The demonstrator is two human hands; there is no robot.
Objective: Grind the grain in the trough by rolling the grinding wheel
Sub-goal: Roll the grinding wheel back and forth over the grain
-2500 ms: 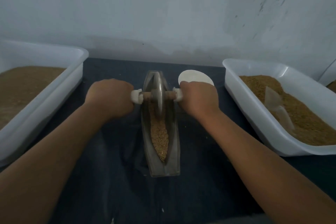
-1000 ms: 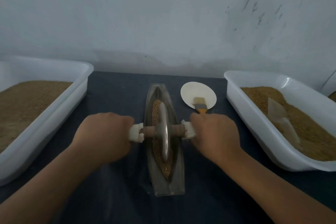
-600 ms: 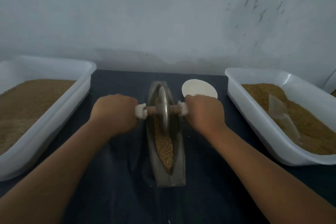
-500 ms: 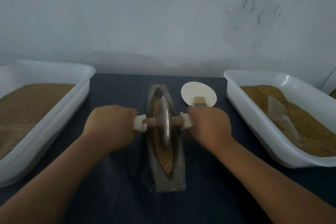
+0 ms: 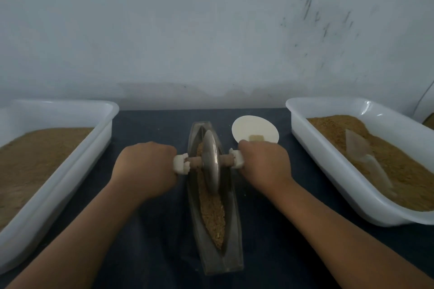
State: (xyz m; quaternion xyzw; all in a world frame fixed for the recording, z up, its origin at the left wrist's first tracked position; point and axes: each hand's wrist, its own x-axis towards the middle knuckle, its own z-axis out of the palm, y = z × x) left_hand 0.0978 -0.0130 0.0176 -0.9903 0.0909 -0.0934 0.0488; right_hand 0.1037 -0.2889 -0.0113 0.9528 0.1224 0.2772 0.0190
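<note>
A narrow boat-shaped metal trough [image 5: 231, 248] lies lengthwise on the dark cloth in front of me, with brown grain [image 5: 212, 216] along its groove. A metal grinding wheel [image 5: 210, 162] stands upright in the far half of the trough on a wooden axle with white-wrapped ends. My left hand [image 5: 146, 169] grips the left end of the axle and my right hand [image 5: 265, 166] grips the right end. The handles themselves are hidden inside my fists.
A white tub [image 5: 70, 164] of brown grain stands at the left. Another white tub [image 5: 328, 162] at the right holds grain and a clear scoop [image 5: 366, 157]. A small white dish [image 5: 254, 131] with a brush head lies behind my right hand. A pale wall rises behind the table.
The wheel has rolled back and forth along the trough: far end, near middle, far again, and is now slightly nearer me than 0.6 s ago. Both hands kept their grip.
</note>
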